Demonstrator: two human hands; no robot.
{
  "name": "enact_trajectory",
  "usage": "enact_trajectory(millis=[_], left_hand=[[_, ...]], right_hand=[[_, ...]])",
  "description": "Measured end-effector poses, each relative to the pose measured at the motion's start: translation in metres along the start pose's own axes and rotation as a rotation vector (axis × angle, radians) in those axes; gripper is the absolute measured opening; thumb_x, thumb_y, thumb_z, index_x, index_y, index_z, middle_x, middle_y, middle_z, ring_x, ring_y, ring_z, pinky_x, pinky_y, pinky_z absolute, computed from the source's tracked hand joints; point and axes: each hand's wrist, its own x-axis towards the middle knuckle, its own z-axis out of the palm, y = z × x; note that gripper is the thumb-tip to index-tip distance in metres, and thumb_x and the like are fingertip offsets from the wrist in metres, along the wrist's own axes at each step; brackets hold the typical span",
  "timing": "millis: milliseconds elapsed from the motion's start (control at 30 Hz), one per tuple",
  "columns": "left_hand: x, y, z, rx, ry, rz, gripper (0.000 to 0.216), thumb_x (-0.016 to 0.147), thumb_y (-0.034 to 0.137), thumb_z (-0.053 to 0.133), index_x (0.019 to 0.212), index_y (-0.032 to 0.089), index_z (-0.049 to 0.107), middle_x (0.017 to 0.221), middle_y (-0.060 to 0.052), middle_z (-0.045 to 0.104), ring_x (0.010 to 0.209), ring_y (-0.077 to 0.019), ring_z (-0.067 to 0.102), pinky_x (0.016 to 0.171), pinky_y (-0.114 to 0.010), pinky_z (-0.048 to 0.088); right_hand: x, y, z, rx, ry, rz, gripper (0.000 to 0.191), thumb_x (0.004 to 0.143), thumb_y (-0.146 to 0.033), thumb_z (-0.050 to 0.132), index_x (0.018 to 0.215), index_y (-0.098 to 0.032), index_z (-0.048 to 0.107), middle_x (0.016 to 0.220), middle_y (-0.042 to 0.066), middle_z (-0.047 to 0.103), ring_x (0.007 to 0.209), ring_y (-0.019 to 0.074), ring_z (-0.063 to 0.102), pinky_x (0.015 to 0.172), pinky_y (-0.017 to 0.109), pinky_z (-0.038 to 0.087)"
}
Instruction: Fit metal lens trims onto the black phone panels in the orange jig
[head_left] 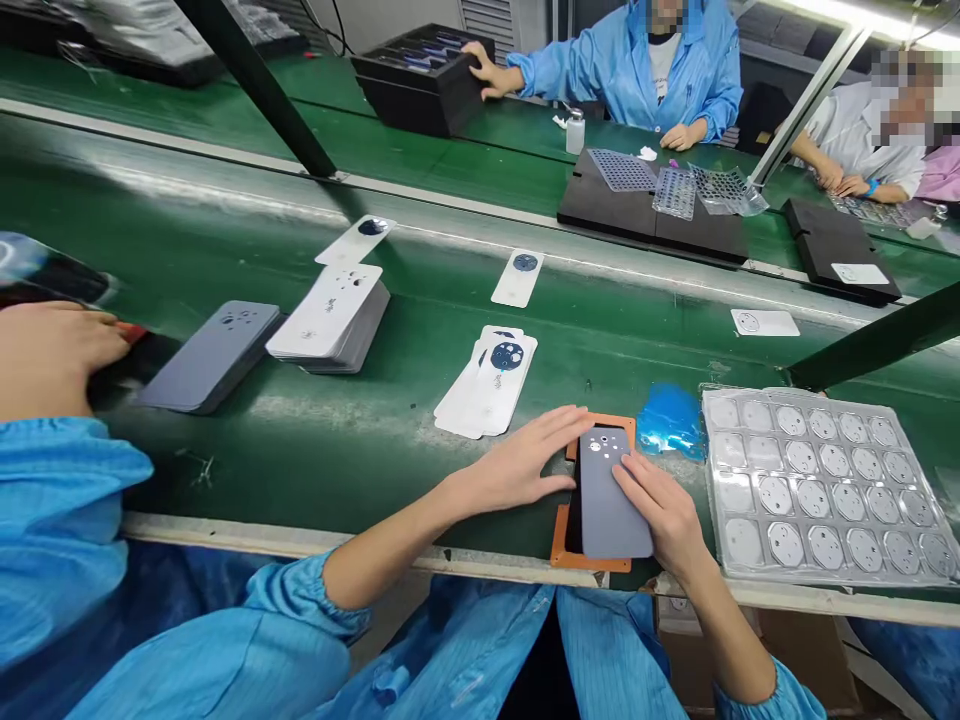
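Observation:
A grey-blue phone back cover (611,515) with camera holes at its top lies tilted over an orange and black fixture (590,561) at the table's front edge. My right hand (666,510) holds the cover by its right side, fingers on its face; the thumb is hidden. My left hand (525,458) is open, fingers stretched toward the fixture's upper left corner and thumb near its left edge. To the right sits a clear blister tray (832,485) of round camera-ring pieces. A crumpled blue film (670,420) lies between the tray and the fixture.
White cards with dark circles (487,385), a white-topped stack (326,320) and a stack of grey-blue covers (214,355) lie to the left. A co-worker's hand (60,350) is at far left. Black foam trays (652,215) and other people are across the line. Dark posts (885,335) cross the bench.

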Motion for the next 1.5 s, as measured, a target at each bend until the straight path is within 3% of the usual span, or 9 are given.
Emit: enact_trajectory(millis=[133,267,467,733,967,1133,1233,1367,1500], left_hand=[[0.017,0.013,0.003,-0.385,0.292,-0.057,0.033,0.091,0.029,0.067,0.121,0.017,0.064,0.121,-0.01,0.07,0.114,-0.0209,0.066,0.101,-0.037,0.052],[0.026,0.047,0.008,-0.541,0.44,0.01,0.012,0.089,0.026,0.069,0.086,0.014,0.07,0.084,-0.006,0.074,0.08,-0.0153,0.07,0.078,-0.027,0.056],[0.027,0.076,0.011,-0.384,0.585,0.162,0.009,0.093,0.021,0.065,0.088,0.015,0.069,0.083,-0.006,0.073,0.08,-0.0152,0.068,0.077,-0.028,0.056],[0.028,0.073,0.019,-0.304,0.668,0.146,0.013,0.096,0.018,0.058,0.086,0.015,0.067,0.084,-0.006,0.072,0.083,-0.0155,0.068,0.08,-0.029,0.058],[0.027,0.073,0.021,-0.515,0.652,0.128,0.013,0.092,0.026,0.066,0.085,0.015,0.068,0.08,-0.005,0.072,0.077,-0.0151,0.068,0.076,-0.028,0.057],[0.029,0.053,0.024,-0.639,0.466,-0.203,0.017,0.087,0.027,0.069,0.098,0.015,0.066,0.083,-0.003,0.073,0.07,-0.013,0.068,0.064,-0.022,0.055],[0.027,0.045,0.001,-0.539,0.549,-0.307,0.03,0.086,0.027,0.068,0.113,0.015,0.062,0.097,-0.007,0.073,0.081,-0.0159,0.07,0.067,-0.025,0.057],[0.018,0.084,-0.063,-0.228,0.478,0.021,0.023,0.099,0.024,0.046,0.107,0.021,0.068,0.1,-0.006,0.071,0.096,-0.0184,0.069,0.087,-0.033,0.057],[-0.015,0.13,-0.093,-0.128,0.239,0.271,0.03,0.097,0.032,0.048,0.122,0.042,0.063,0.104,0.003,0.071,0.103,-0.022,0.068,0.1,-0.043,0.057]], right_hand=[[0.001,-0.003,-0.007,0.591,0.207,0.248,0.034,0.097,-0.018,0.052,0.127,-0.028,0.067,0.131,0.008,0.066,0.121,0.0273,0.063,0.102,0.048,0.054],[-0.008,0.001,0.01,0.979,0.35,0.406,0.031,0.1,-0.024,0.049,0.124,-0.03,0.067,0.114,0.008,0.074,0.105,0.0281,0.071,0.083,0.05,0.062],[-0.027,0.02,0.027,0.939,0.3,0.494,0.043,0.1,-0.026,0.034,0.136,-0.03,0.056,0.11,0.012,0.073,0.103,0.0304,0.071,0.081,0.057,0.059],[-0.02,0.017,0.021,0.799,0.26,0.404,0.049,0.096,-0.02,0.03,0.142,-0.031,0.044,0.11,0.012,0.069,0.106,0.0302,0.068,0.085,0.056,0.055],[0.006,0.008,0.011,0.744,0.364,0.335,0.027,0.092,-0.034,0.051,0.116,-0.028,0.062,0.086,0.008,0.066,0.082,0.0267,0.065,0.078,0.049,0.054],[0.019,-0.008,0.014,0.805,0.533,0.64,0.03,0.083,-0.031,0.072,0.109,-0.017,0.065,0.1,0.01,0.073,0.09,0.0247,0.069,0.086,0.045,0.057],[0.047,0.004,0.008,0.922,0.577,0.751,0.041,0.075,-0.028,0.08,0.111,-0.016,0.065,0.11,0.01,0.073,0.101,0.025,0.069,0.09,0.043,0.057],[0.118,0.057,-0.022,1.041,0.619,0.8,0.041,0.067,-0.025,0.084,0.102,-0.017,0.065,0.098,0.005,0.075,0.088,0.0183,0.072,0.07,0.026,0.06],[0.162,0.09,-0.026,1.067,0.373,0.913,0.021,0.074,-0.026,0.078,0.085,-0.013,0.065,0.073,0.003,0.073,0.064,0.0128,0.07,0.061,0.021,0.059]])
